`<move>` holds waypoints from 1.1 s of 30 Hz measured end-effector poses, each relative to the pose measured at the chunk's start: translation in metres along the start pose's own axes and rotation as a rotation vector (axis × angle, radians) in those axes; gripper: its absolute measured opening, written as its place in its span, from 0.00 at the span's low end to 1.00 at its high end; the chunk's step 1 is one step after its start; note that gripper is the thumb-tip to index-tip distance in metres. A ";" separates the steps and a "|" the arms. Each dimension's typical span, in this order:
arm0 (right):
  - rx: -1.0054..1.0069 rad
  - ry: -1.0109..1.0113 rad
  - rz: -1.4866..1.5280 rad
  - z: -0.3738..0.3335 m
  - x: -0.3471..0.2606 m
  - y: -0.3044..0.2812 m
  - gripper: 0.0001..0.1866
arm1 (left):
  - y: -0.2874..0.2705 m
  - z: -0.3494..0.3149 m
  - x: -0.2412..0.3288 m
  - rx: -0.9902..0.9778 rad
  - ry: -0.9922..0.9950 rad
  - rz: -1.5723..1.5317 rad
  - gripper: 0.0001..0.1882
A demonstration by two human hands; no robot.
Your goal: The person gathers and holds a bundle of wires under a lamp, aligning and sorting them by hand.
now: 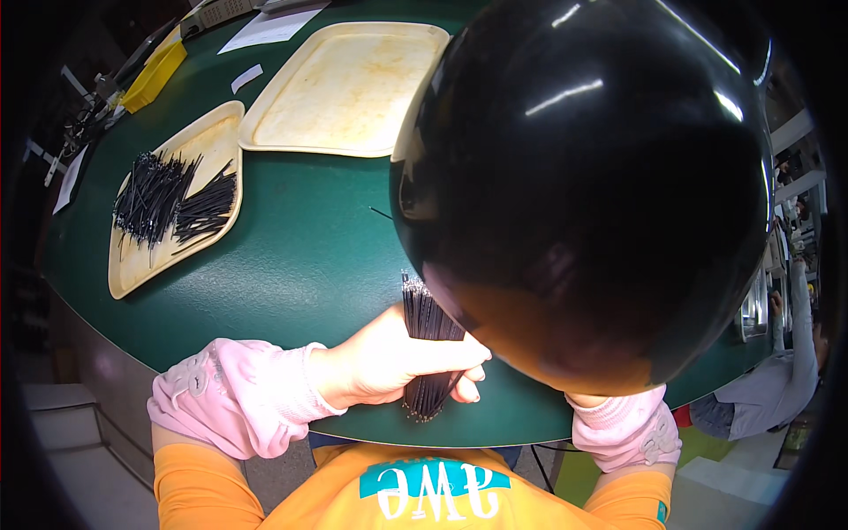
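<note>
My left hand (380,358) is closed round an upright bundle of thin black wires (429,320), thumb across the front and fingertips showing at the right side. Bright silvery tips stand at the bundle's top end, and its lower end reaches below my hand near the table edge. Over the right half hangs a large glossy black dome (583,203), like a lamp shade. It hides nearly all of my right hand (586,400); just the wrist area shows at its lower rim, so the fingers cannot be seen. Pink sleeve covers wrap both forearms.
On the green table (291,230), a cream tray (132,276) at the left holds two heaps of black wires (155,199). Behind it lies a larger cream tray (344,88). A yellow bin (155,78) and papers (269,31) are farther back. Another person's sleeve (799,318) shows at far right.
</note>
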State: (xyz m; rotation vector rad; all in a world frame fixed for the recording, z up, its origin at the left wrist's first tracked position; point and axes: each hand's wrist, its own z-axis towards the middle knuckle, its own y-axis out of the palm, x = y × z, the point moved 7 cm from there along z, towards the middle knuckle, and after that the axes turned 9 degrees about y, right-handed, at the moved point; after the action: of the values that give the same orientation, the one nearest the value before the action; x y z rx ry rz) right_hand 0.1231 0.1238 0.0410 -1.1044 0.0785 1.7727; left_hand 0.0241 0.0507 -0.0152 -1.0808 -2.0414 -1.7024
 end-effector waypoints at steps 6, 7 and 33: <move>0.054 -0.252 -0.275 0.000 -0.016 0.000 0.09 | 0.002 0.000 0.010 0.003 0.094 0.111 0.07; 0.038 -0.242 -0.295 -0.002 -0.013 -0.002 0.09 | 0.002 -0.001 0.011 -0.002 0.108 0.169 0.07; -0.158 0.713 0.845 -0.001 0.024 0.020 0.11 | 0.008 0.000 0.016 -0.011 0.115 0.120 0.08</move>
State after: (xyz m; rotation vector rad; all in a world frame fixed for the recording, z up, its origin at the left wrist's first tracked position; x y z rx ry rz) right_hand 0.1064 0.1301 0.0151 -1.9674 0.9708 2.0002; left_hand 0.0187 0.0566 0.0009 -1.0602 -1.8616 -1.6773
